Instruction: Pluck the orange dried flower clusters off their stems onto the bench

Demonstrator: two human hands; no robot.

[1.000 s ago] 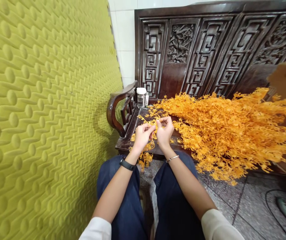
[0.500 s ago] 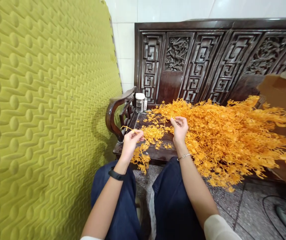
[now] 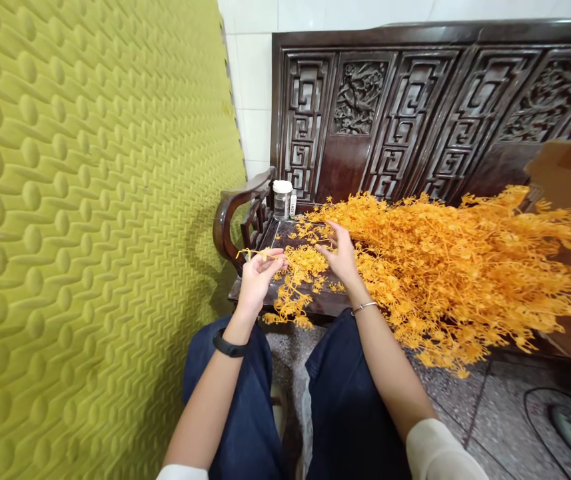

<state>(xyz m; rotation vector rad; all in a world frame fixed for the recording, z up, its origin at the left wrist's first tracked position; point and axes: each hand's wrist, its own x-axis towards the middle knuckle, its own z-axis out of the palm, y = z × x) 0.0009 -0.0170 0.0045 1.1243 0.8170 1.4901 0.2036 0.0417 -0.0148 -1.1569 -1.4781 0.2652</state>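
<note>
orange plastic sprig [image 3: 258, 253], thin and branched, pinched between the thumb and fingertips of the left hand [image 3: 256, 280], which is raised just above the near left corner of the bench seat [image 3: 271, 239]; the sprig's stem juts left past the thumb. right hand [image 3: 342, 257] released, palm down and fingers spread, gripping nothing. it hovers over or lightly touches the small loose pile [image 3: 299, 267] of like sprigs lying between the two hands; contact cannot be told. part of that pile hangs over the near edge of the seat. to the right, a large heap [image 3: 465, 267] of the same orange sprigs covers the rest of the seat and spills past its near edge, its left fringe just beside the right hand. at the far left corner of the seat a clear jar [image 3: 282, 200] with a white lid stands upright, with a small bottle [image 3: 292, 203] just beside it. dark carved backrest [image 3: 415, 113] rises behind; curved armrest [image 3: 232, 210] closes the left end. yellow-green foam mat [image 3: 90, 233], ridged and studded, stands on the left. black wristband [image 3: 228, 347] on the left wrist; silver bracelet [image 3: 364, 307] on the right wrist. dark blue trousers [image 3: 350, 400] in the near foreground, over a speckled floor [image 3: 490, 413].
</note>
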